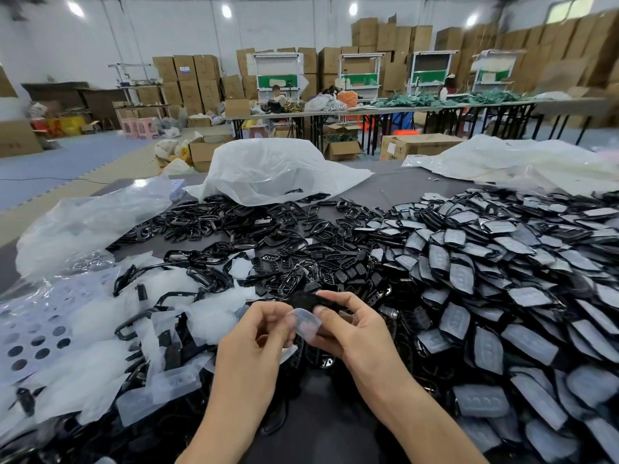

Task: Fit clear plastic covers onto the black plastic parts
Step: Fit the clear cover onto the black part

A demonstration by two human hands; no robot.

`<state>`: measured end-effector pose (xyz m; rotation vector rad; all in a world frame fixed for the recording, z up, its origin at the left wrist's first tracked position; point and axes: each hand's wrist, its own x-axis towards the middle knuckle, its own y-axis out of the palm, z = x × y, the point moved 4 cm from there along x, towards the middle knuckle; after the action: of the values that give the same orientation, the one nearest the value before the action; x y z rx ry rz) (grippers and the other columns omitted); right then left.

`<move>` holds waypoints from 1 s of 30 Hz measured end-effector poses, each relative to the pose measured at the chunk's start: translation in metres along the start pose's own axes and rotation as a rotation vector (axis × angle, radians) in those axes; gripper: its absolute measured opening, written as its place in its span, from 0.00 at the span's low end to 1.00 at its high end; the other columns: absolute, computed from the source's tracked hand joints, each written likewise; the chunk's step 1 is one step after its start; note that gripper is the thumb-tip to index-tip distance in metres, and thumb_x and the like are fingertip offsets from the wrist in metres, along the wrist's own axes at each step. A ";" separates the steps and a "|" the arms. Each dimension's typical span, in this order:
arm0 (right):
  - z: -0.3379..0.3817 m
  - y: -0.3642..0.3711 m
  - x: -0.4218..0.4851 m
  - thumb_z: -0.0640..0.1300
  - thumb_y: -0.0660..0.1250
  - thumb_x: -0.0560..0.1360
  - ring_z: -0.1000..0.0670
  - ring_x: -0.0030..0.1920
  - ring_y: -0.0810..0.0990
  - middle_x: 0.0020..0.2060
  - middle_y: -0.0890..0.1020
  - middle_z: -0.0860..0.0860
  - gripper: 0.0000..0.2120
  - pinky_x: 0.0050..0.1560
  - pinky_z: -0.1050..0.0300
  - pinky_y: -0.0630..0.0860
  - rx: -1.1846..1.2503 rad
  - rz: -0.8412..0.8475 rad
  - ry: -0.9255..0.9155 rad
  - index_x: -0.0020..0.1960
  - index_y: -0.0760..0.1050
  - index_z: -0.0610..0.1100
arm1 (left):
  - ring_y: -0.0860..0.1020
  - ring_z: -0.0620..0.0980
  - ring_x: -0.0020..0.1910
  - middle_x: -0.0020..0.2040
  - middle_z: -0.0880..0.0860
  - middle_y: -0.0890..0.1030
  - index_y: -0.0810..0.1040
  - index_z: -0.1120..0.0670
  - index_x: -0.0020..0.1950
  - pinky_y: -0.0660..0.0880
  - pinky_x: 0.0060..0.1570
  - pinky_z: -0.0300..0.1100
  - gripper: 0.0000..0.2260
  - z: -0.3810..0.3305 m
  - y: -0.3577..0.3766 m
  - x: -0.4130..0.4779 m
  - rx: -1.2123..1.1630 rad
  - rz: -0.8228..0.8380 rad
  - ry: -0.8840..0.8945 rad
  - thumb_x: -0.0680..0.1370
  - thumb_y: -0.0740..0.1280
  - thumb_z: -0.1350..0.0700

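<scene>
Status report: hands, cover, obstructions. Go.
Left hand and right hand both pinching one clear cover. Black part just behind it, blurred, not yet fitted. Nothing between them; heaps of parts all around.

Factory packing hall: stacked cartons, long worktables, heaped parts.
</scene>
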<state>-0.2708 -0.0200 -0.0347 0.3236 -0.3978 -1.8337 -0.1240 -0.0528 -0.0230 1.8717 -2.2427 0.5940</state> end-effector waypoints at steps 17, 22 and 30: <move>0.004 -0.004 0.002 0.33 0.68 0.77 0.45 0.42 0.87 0.45 0.86 0.40 0.09 0.39 0.59 0.82 0.259 -0.062 0.022 0.56 0.79 0.39 | 0.77 0.50 0.34 0.38 0.46 0.81 0.76 0.45 0.50 0.76 0.38 0.48 0.08 0.004 0.008 -0.007 0.209 0.138 0.086 0.80 0.61 0.44; 0.004 -0.006 0.001 0.32 0.67 0.78 0.46 0.42 0.87 0.43 0.87 0.43 0.08 0.39 0.59 0.82 0.183 -0.107 0.000 0.55 0.79 0.40 | 0.79 0.45 0.40 0.46 0.41 0.81 0.76 0.41 0.47 0.73 0.37 0.31 0.04 -0.001 0.008 -0.007 0.241 0.098 0.091 0.79 0.66 0.51; 0.004 -0.007 0.002 0.32 0.67 0.78 0.47 0.42 0.87 0.42 0.87 0.42 0.08 0.40 0.60 0.82 0.092 -0.126 -0.042 0.54 0.79 0.41 | 0.82 0.41 0.43 0.44 0.41 0.85 0.80 0.44 0.51 0.77 0.45 0.39 0.07 -0.003 0.006 -0.005 0.096 0.081 -0.007 0.80 0.66 0.56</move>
<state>-0.2788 -0.0193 -0.0338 0.3816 -0.5016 -1.9514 -0.1291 -0.0460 -0.0233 1.8360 -2.3430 0.7210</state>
